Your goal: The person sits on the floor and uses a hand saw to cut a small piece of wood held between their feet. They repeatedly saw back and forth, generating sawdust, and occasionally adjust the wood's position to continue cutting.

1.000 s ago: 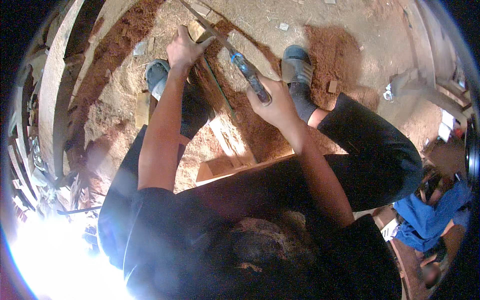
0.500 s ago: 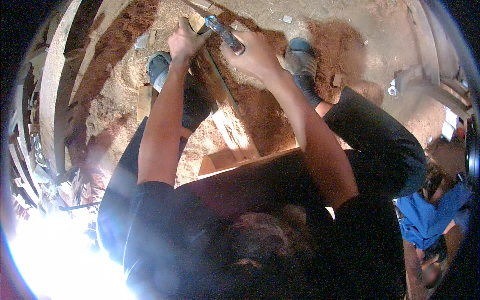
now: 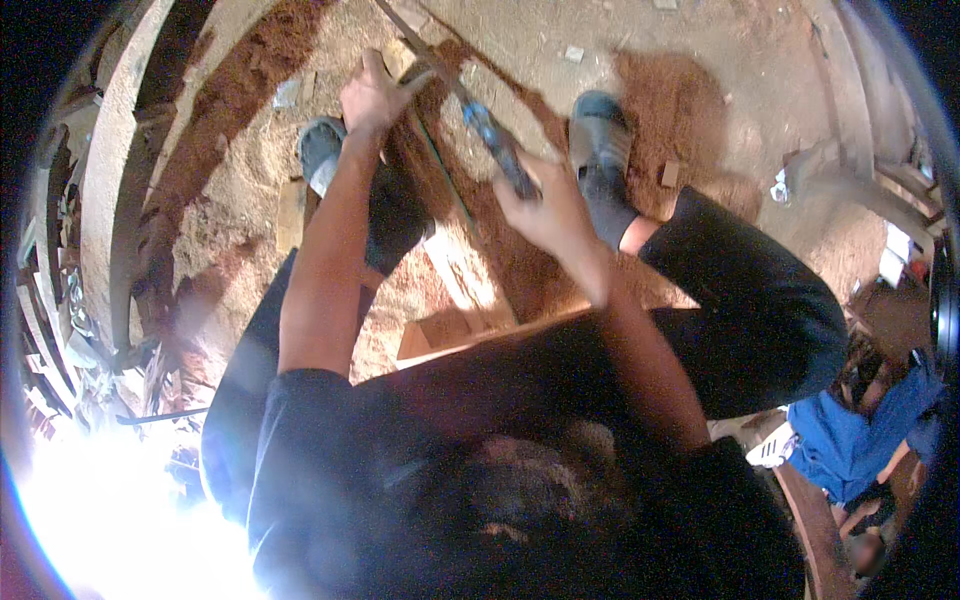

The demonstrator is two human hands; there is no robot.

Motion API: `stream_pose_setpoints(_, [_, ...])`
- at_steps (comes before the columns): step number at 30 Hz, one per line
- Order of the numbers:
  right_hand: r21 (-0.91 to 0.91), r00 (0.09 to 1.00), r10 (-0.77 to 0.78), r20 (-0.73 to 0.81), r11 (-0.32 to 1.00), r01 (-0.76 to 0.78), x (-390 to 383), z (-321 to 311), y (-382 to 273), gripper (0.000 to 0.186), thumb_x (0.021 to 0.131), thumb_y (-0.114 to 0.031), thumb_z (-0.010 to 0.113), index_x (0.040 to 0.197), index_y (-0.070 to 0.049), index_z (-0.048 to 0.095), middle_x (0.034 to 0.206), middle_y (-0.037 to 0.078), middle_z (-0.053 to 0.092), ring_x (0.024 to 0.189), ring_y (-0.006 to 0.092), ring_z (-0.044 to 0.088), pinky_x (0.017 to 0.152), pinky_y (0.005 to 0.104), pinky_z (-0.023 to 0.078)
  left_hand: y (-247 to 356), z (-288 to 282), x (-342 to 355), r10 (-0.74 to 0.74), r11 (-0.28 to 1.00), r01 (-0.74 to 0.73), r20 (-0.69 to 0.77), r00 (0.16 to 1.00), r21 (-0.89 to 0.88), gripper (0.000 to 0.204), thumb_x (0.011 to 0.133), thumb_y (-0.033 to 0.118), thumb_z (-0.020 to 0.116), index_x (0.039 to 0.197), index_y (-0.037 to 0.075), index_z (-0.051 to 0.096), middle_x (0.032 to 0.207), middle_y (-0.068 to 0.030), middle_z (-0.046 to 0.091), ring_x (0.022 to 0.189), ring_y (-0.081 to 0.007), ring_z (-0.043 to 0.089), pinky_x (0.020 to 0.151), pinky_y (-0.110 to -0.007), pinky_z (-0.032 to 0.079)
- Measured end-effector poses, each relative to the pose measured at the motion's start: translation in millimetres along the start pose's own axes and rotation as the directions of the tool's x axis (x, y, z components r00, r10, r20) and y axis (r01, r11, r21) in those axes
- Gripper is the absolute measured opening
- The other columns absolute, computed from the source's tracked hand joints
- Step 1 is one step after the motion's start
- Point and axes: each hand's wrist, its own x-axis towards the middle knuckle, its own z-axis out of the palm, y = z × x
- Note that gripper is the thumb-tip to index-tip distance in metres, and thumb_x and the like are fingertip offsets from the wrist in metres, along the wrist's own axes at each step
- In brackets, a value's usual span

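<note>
My right hand is wrapped round the dark, blue-trimmed handle of a handsaw. Its narrow blade slants away to the upper left, passing close beside my left hand. That hand is closed over the far part of a long wooden board, its thumb stretched toward the blade. The board runs between my feet toward my lap, brightly lit at its near part. Whether the saw teeth touch the wood cannot be made out.
Reddish sawdust covers the ground around my shoes. A wood block lies right of my right shoe, another piece by the left one. Timbers line the left side. Blue cloth shows at the lower right.
My right hand has drawn the saw back toward me and to the right, so more blade shows past my left hand. The left hand stays nearly in place on the board.
</note>
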Motion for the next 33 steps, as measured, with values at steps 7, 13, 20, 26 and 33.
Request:
stream_pose_setpoints(7, [-0.146, 0.979, 0.108, 0.175, 0.986, -0.082, 32.9, 4.1, -2.0, 0.024, 0.084, -0.029, 0.067, 0.091, -0.006, 0.069, 0.082, 0.025, 0.067, 0.077, 0.0466, 0.066, 0.07, 0.0537, 0.053, 2.4, -4.6, -5.3, 0.025, 1.0, -0.025, 0.002, 1.0, 0.008, 0.086, 0.07, 0.071, 0.077, 0.109, -0.001, 0.051, 0.099, -0.0266, 0.068, 0.09, -0.043, 0.07, 0.079, -0.05, 0.058])
stream_pose_setpoints(13, [-0.208, 0.982, 0.107, 0.153, 0.975, -0.074, 56.9, 1.8, 3.2, 0.024, 0.085, -0.028, 0.066, 0.093, -0.005, 0.069, 0.08, 0.025, 0.068, 0.078, 0.0465, 0.067, 0.071, 0.0542, 0.054, 16.7, 4.4, 1.5, 0.006, 1.0, -0.005, 0.042, 0.999, -0.019, 0.086, 0.069, 0.072, 0.078, 0.107, -0.001, 0.051, 0.101, -0.0248, 0.068, 0.093, -0.0423, 0.069, 0.082, -0.05, 0.057])
stream_pose_setpoints(20, [-0.1, 0.976, 0.159, 0.151, 0.984, -0.145, 15.6, -0.5, 5.6, 0.026, 0.086, -0.029, 0.066, 0.094, -0.005, 0.07, 0.081, 0.025, 0.068, 0.078, 0.0462, 0.067, 0.071, 0.0532, 0.054, 6.3, -3.0, -4.1, -0.016, 1.0, 0.016, 0.04, 0.999, 0.0, 0.085, 0.07, 0.069, 0.078, 0.108, -0.001, 0.051, 0.1, -0.0252, 0.068, 0.093, -0.042, 0.07, 0.081, -0.049, 0.057])
stream_pose_setpoints(26, [-0.248, 0.987, 0.118, 0.108, 0.965, -0.088, 30.1, 1.1, 9.8, 0.027, 0.085, -0.028, 0.067, 0.097, -0.005, 0.072, 0.086, 0.027, 0.068, 0.08, 0.0468, 0.066, 0.073, 0.0524, 0.055, 12.5, -6.0, -3.7, -0.056, 0.998, 0.056, 0.052, 0.997, -0.007, 0.082, 0.071, 0.066, 0.079, 0.107, -0.001, 0.051, 0.101, -0.0264, 0.069, 0.093, -0.0427, 0.07, 0.081, -0.05, 0.057])
stream_pose_setpoints(33, [-0.038, 0.988, 0.125, -0.087, 0.991, -0.128, 52.2, -20.5, 22.5, 0.018, 0.088, -0.019, 0.07, 0.092, -0.002, 0.07, 0.072, 0.012, 0.066, 0.064, 0.0206, 0.064, 0.061, 0.0353, 0.05, 12.6, -1.3, -0.9, -0.01, 1.0, 0.01, -0.006, 1.0, -0.025, 0.081, 0.069, 0.067, 0.08, 0.104, 0.0, 0.053, 0.1, -0.0241, 0.069, 0.093, -0.041, 0.07, 0.083, -0.048, 0.056])
